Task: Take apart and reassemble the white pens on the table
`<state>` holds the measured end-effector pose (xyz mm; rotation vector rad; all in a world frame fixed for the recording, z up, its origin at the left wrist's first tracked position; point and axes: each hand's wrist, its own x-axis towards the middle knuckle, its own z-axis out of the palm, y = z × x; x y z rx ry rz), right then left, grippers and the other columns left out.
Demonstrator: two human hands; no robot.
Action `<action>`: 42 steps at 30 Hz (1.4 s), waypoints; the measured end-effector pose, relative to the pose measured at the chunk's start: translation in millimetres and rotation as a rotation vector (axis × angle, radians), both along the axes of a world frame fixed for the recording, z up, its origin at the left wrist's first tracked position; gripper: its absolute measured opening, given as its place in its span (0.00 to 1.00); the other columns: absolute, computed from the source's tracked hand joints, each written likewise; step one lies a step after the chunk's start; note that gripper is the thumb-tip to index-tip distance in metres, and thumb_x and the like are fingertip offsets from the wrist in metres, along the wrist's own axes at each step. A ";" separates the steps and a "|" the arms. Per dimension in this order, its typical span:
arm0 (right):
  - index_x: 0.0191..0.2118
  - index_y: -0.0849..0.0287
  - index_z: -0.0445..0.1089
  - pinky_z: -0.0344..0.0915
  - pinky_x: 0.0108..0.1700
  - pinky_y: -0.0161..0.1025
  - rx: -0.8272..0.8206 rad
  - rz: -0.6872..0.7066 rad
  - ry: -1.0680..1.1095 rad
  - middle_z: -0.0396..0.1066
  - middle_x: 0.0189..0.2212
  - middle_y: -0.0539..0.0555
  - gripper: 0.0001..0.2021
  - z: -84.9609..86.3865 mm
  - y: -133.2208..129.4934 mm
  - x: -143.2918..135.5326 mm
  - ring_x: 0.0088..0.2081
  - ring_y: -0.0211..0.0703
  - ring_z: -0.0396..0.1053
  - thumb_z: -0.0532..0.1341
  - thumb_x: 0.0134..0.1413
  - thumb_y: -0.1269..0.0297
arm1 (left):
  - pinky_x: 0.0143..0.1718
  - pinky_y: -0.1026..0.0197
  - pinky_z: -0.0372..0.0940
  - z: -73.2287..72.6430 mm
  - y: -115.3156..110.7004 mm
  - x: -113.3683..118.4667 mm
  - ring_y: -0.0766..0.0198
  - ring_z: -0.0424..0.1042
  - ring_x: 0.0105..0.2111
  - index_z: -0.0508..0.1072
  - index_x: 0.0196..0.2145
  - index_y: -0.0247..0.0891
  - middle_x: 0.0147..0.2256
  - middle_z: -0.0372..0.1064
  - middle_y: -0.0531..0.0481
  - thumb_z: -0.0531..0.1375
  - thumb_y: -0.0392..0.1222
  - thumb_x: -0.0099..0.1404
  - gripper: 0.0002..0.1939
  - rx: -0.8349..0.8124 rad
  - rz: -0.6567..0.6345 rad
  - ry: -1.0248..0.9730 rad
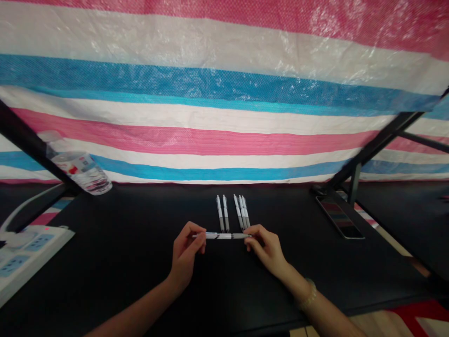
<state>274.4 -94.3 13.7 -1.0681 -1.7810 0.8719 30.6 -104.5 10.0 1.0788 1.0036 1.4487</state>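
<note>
A white pen with a grey grip [224,236] lies level between my two hands, just above or on the black table. Its clip end is pinched in the fingers of my left hand [187,252]. The fingers of my right hand [266,248] close on the tip end. Just beyond, two similar white pens [222,213] lie side by side, pointing away from me. To their right is a group of three more pens [242,211], their lower ends close to my right fingers.
A smartphone [340,217] lies on the black table [140,215] at the right. A clear plastic bottle [84,173] leans by the frame bar at the left. In front of it sits a white power strip [38,257] with a cable. Striped sheeting [210,140] hangs behind.
</note>
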 end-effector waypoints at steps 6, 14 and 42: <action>0.51 0.56 0.68 0.64 0.30 0.35 0.034 0.022 -0.019 0.72 0.27 0.49 0.13 -6.2 -0.4 1.8 0.24 0.38 0.68 0.58 0.65 0.57 | 0.23 0.64 0.55 -1.1 -1.4 1.5 0.67 0.62 0.21 0.74 0.34 0.36 0.22 0.64 0.55 0.64 0.44 0.64 0.08 0.029 -0.020 0.006; 0.38 0.56 0.72 0.63 0.29 0.34 0.048 0.042 -0.083 0.69 0.23 0.48 0.11 -6.2 1.7 2.8 0.22 0.37 0.68 0.55 0.68 0.59 | 0.23 0.64 0.56 -4.0 2.4 2.2 0.67 0.62 0.21 0.73 0.33 0.37 0.22 0.63 0.56 0.63 0.44 0.64 0.08 0.041 0.010 0.039; 0.23 0.57 0.58 0.53 0.26 0.34 -0.080 0.188 -0.158 0.58 0.18 0.46 0.27 -3.2 -3.2 -2.6 0.21 0.35 0.57 0.44 0.71 0.47 | 0.25 0.64 0.61 6.0 7.7 -3.0 0.67 0.66 0.22 0.74 0.37 0.37 0.25 0.66 0.55 0.63 0.45 0.65 0.08 0.153 0.020 0.207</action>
